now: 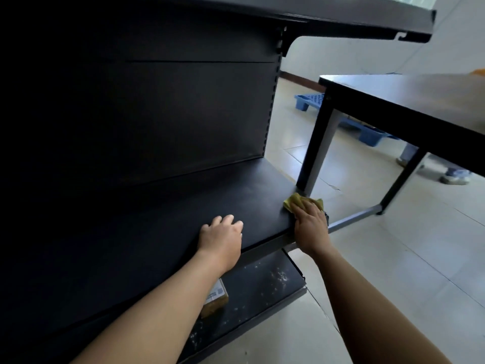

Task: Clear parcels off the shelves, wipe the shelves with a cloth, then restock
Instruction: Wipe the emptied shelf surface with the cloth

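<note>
A black metal shelf (183,206) runs across the middle of the view with nothing lying on it. My right hand (309,227) presses a yellow cloth (295,200) flat against the shelf's right front corner, fingers spread over it. My left hand (221,236) rests on the shelf near its front edge, fingers loosely bent, holding nothing. On the dusty bottom shelf (262,290) below lies a brown parcel (215,302) with a white label, partly hidden by my left forearm.
An upper shelf (341,19) overhangs at the top. A dark table (406,101) on black legs stands close on the right. Blue plastic pallets (309,99) lie on the tiled floor behind it. Another person's shoes (455,177) show beyond the table.
</note>
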Motion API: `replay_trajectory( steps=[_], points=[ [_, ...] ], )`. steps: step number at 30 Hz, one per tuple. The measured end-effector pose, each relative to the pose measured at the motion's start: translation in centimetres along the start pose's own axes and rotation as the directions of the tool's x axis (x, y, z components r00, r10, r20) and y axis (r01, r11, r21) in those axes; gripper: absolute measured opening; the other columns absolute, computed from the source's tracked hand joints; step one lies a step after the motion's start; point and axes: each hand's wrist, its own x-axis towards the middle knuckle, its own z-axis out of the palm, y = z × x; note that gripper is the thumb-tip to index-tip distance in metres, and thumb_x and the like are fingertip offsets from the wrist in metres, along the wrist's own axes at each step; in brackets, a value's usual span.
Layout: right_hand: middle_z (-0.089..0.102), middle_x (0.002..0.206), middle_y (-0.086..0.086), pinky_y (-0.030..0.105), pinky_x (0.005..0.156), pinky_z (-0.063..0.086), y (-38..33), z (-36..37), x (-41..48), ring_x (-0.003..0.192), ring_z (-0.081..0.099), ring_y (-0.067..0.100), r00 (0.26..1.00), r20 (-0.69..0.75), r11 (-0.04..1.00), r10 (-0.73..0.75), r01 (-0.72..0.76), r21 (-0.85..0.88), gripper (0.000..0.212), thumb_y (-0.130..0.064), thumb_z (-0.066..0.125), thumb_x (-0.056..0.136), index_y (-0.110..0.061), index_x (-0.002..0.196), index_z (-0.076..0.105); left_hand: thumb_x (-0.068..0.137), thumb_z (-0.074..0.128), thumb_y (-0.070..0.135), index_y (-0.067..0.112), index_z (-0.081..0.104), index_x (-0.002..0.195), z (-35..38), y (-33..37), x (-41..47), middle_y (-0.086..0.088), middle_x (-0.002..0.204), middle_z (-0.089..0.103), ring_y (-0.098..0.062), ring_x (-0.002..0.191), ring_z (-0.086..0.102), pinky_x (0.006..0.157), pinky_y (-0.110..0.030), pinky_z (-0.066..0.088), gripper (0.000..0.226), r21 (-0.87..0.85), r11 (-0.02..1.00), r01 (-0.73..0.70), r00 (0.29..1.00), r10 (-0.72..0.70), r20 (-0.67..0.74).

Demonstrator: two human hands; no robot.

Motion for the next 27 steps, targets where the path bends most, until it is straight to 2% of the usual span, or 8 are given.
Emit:
replay_trajectory(
  steps=[3, 5, 7, 9, 13, 18, 23, 27],
  points=[
    [0.022, 0.157, 0.000, 0.031, 0.119, 0.013, 1.6, -0.8, 0.7, 0.144, 0.017, 0.024, 0.983, 0.061, 0.979, 0.172, -0.178, 0.105, 0.051, -0.011, 0.044, 0.096, -0.026, 0.144, 0.042, 0.100, 0.035, 0.029, 0.023, 0.047, 0.127, -0.5, 1.5, 1.5, -0.002, 0.136, 0.043, -0.025, 0.123, 0.043, 0.091, -0.037, 0.040, 0.030, 0.010, 1.000, -0.019, 0.999, 0.019, 0.049],
    [0.029, 0.150, 0.005, 0.019, 0.105, 0.035, 1.8, -2.5, 0.6, 0.129, 0.035, 0.027, 0.945, 0.113, 0.902, 0.306, -0.326, 0.282, 0.048, -0.007, 0.048, 0.093, -0.020, 0.140, 0.049, 0.099, 0.038, 0.027, 0.021, 0.049, 0.121, -1.7, 2.4, 1.9, -0.003, 0.129, 0.048, -0.027, 0.115, 0.048, 0.086, -0.036, 0.041, 0.025, 0.010, 1.000, -0.024, 0.994, 0.023, 0.108],
    [0.033, 0.138, 0.011, 0.023, 0.096, 0.046, 1.3, -5.3, 0.0, 0.114, 0.043, 0.029, 0.912, 0.127, 0.834, 0.391, -0.409, 0.369, 0.054, 0.005, 0.051, 0.085, -0.014, 0.136, 0.052, 0.099, 0.038, 0.025, 0.019, 0.053, 0.113, -3.5, 3.5, 2.5, -0.003, 0.120, 0.054, -0.025, 0.109, 0.052, 0.083, -0.035, 0.042, 0.021, -0.017, 0.999, -0.030, 0.986, 0.033, 0.165],
    [0.033, 0.123, 0.010, 0.035, 0.101, 0.044, 0.5, -7.8, -1.0, 0.105, 0.043, 0.027, 0.892, 0.137, 0.804, 0.430, -0.447, 0.392, 0.066, 0.012, 0.048, 0.077, -0.016, 0.138, 0.049, 0.100, 0.036, 0.025, 0.019, 0.054, 0.116, -5.7, 4.9, 2.9, -0.002, 0.118, 0.057, -0.024, 0.108, 0.055, 0.085, -0.036, 0.047, 0.025, -0.068, 0.997, -0.037, 0.980, 0.049, 0.192],
    [0.042, 0.116, 0.006, 0.034, 0.098, 0.041, -1.5, -13.6, -2.7, 0.104, 0.049, 0.024, 0.856, 0.135, 0.740, 0.499, -0.502, 0.448, 0.068, 0.009, 0.042, 0.078, -0.022, 0.139, 0.040, 0.101, 0.035, 0.028, 0.020, 0.054, 0.126, -11.3, 8.6, 2.9, -0.001, 0.124, 0.058, -0.024, 0.112, 0.056, 0.091, -0.038, 0.048, 0.032, -0.197, 0.980, -0.037, 0.969, 0.083, 0.233],
    [0.061, 0.103, 0.003, 0.029, 0.074, 0.044, -3.7, -21.2, -5.1, 0.087, 0.057, 0.018, 0.778, 0.188, 0.644, 0.599, -0.608, 0.464, 0.030, -0.013, 0.058, 0.082, -0.022, 0.109, 0.050, 0.100, 0.036, 0.030, 0.021, 0.056, 0.120, -18.0, 12.5, 0.7, -0.002, 0.123, 0.059, -0.026, 0.108, 0.056, 0.086, -0.033, 0.044, 0.030, -0.319, 0.947, 0.046, 0.942, 0.064, 0.328],
    [0.064, 0.107, 0.005, 0.025, 0.084, 0.046, -5.4, -30.3, -7.6, 0.095, 0.060, 0.019, 0.778, 0.196, 0.669, 0.596, -0.617, 0.415, 0.035, -0.011, 0.062, 0.079, -0.016, 0.114, 0.063, 0.099, 0.036, 0.029, 0.021, 0.057, 0.119, -26.1, 15.5, -2.1, -0.002, 0.120, 0.061, -0.026, 0.107, 0.057, 0.083, -0.032, 0.044, 0.030, -0.345, 0.938, -0.019, 0.923, 0.150, 0.355],
    [0.055, 0.108, 0.001, 0.018, 0.085, 0.041, -6.2, -38.2, -9.3, 0.099, 0.058, 0.015, 0.762, 0.177, 0.668, 0.623, -0.636, 0.386, 0.036, -0.013, 0.065, 0.076, -0.019, 0.111, 0.068, 0.099, 0.035, 0.031, 0.021, 0.056, 0.120, -32.8, 17.3, -3.9, -0.002, 0.121, 0.060, -0.024, 0.106, 0.057, 0.080, -0.030, 0.043, 0.031, -0.353, 0.932, -0.077, 0.908, 0.212, 0.361]
  ],
)
